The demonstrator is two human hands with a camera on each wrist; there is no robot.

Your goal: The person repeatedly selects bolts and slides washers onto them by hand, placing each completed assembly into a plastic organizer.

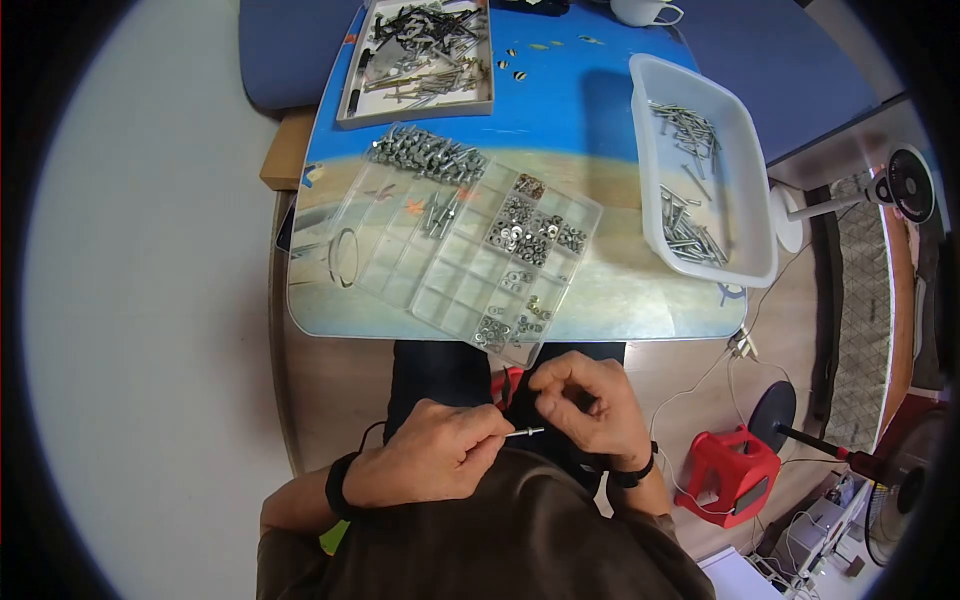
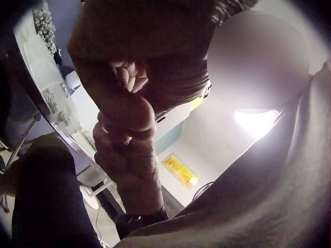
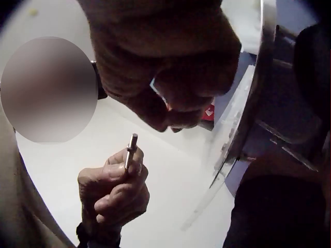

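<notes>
the left hand pinches a slim metal bolt between thumb and forefinger, its free end pointing towards the right hand, over the lap at the near side of the table. that grip is clamped on the bolt; the right grip has curled fingers with thumb and forefinger tips close together, and i cannot tell whether they hold anything small.

the likeliest trouble, to my mind, is a drop: the bolt is held by 1 end only (and not over the table), so a loosened pinch could send it down to the floor. the divided case also pokes 1 corner past the table edge, near the right hand; a bump there could spill its nuts.

the right wrist view shows a wider ring partway along the bolt, perhaps a nut, clearer than in the head view. in the left wrist view i cannot make out the bolt, but it shows a yellow picture that the other 2 views lack.
</notes>
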